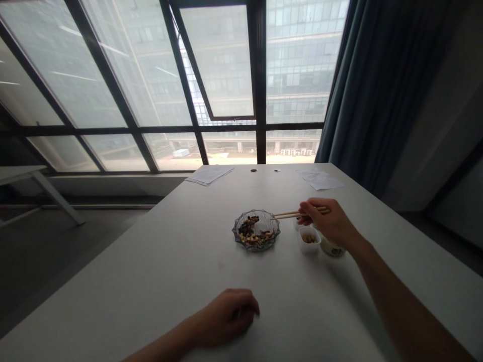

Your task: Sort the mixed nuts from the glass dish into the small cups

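My right hand [322, 218] grips a pair of wooden chopsticks [289, 214], whose tips point left over the right rim of a clear glass dish [237, 240]. Small brown, dark and pale pieces, like nuts or seeds, lie in the dish along its left and front sides. Below my right hand stands a small white cup [308, 246] with brown pieces inside. Another small cup behind it is mostly covered by my fingers. A round pale container [332, 249] with dark print sits beside the cup, partly hidden by my wrist. My left hand [236, 314] rests on the table with its fingers curled, apart from the dish.
The white table [181, 281] runs up to the windows. Papers [210, 175] lie at its far left and a crumpled sheet [320, 178] at its far right. Two small round fittings [253, 170] are between them. A blue curtain [362, 100] hangs at the right.
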Tool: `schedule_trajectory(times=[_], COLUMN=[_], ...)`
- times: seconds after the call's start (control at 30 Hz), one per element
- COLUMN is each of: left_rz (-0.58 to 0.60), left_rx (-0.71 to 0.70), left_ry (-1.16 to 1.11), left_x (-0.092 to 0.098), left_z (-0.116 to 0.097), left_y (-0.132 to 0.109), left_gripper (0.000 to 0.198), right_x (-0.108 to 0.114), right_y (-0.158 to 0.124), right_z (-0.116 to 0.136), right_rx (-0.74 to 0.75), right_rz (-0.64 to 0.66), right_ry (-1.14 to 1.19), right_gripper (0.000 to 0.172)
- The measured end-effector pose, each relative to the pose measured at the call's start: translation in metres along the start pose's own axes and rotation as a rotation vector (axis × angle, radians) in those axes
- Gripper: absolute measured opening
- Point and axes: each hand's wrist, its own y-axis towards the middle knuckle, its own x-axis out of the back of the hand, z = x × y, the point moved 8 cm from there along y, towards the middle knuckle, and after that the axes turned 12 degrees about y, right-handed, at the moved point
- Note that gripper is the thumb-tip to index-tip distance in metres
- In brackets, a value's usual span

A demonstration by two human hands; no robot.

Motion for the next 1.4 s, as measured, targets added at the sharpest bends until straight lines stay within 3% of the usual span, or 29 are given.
schedule_trajectory(times=[0.13,0.47,0.87,1.07,1.23,1.4], left_rz=[-0.006,0.005,-0.001,0.015,0.015,0.025], left_rx=[0.001,-0.003,-0.003,0.006,0.011,0.024], left_ry=[-0.002,0.022,-0.001,0.016,0.001,-0.004], left_x=[0.001,0.0,0.002,0.0,0.0,0.0], left_z=[-0.002,0.0,-0.003,0.0,0.001,0.001], left_y=[0.0,0.0,0.001,0.001,0.0,0.0], left_gripper=[0.023,0.023,0.02,0.02,0.021,0.022], right_x=[-0.02,-0.032,-0.024,0.004,0.057,0.1], right_y=[0.0,-0.001,0.005,0.004,0.001,0.002], right_z=[-0.014,-0.031,-0.038,-0.011,0.013,0.008], right_rx=[-0.028,-0.073,0.006,0.023,0.073,0.087], right_rz=[0.102,0.168,0.015,-0.107,-0.291,-0.409], right_ry=[-0.07,-0.11,-0.1,0.015,-0.005,-0.126], right_gripper=[0.045,0.044,0.051,0.053,0.05,0.05])
